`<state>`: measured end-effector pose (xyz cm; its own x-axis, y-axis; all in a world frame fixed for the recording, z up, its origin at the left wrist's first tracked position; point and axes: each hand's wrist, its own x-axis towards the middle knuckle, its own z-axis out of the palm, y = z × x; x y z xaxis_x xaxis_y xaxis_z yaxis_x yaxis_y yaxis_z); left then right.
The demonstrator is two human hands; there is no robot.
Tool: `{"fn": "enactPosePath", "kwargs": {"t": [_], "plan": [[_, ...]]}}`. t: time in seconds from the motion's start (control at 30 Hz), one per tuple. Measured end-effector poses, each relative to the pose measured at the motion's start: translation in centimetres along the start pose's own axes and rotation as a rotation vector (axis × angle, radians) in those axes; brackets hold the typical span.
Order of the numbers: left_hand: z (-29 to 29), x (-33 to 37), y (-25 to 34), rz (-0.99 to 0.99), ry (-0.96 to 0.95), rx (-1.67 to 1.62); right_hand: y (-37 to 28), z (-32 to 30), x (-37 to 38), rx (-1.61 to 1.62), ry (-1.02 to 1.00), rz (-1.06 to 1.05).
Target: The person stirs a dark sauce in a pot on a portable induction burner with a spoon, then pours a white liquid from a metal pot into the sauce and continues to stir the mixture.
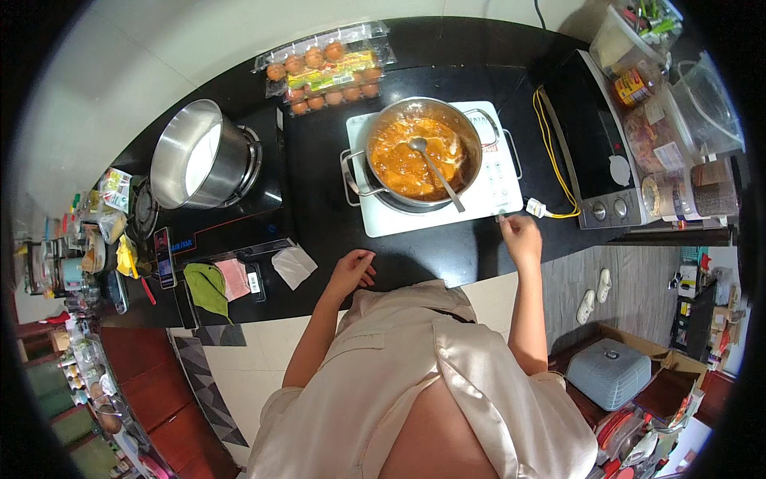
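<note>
A steel pot (469, 132) with two loop handles holds an orange-brown stew (407, 164). A metal spoon (440, 177) rests in the stew, its handle leaning over the near rim. Beneath the pot is a white electric cooktop (487, 199). My right hand (522, 239) is at the cooktop's front right corner, its fingers curled and a fingertip touching the front edge by the controls. At the counter's front edge, my left hand (351, 271) hangs loosely bent, thumb and fingers apart, holding nothing. A white paper tissue (294, 266) lies left of it.
An empty-looking steel pot (199, 160) sits tilted on the gas stove (259, 211) at left. Egg cartons (327, 72) stand behind. A yellow cord (550, 152) runs beside a microwave (590, 136) at right. A green cloth (207, 289) and a phone (164, 257) lie at left.
</note>
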<state>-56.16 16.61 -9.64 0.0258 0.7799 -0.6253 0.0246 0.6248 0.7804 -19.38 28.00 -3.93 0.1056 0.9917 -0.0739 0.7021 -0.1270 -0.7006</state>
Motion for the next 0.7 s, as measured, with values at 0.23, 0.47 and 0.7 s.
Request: {"fn": "enactPosePath", "kwargs": {"t": [0.23,0.47,0.7], "plan": [[-0.9,0.8,0.3,-0.07,-0.008,-0.122,-12.1,0.5,-1.5,-0.052,-0.032,-0.653],[-0.9,1.2,0.3,-0.1,-0.024,-0.142,-16.1,1.6,2.1,0.092,0.06,-0.768],[-0.8,1.1,0.6,-0.123,-0.022,-0.187,-18.4,0.2,5.5,-0.01,0.056,-0.877]]}}
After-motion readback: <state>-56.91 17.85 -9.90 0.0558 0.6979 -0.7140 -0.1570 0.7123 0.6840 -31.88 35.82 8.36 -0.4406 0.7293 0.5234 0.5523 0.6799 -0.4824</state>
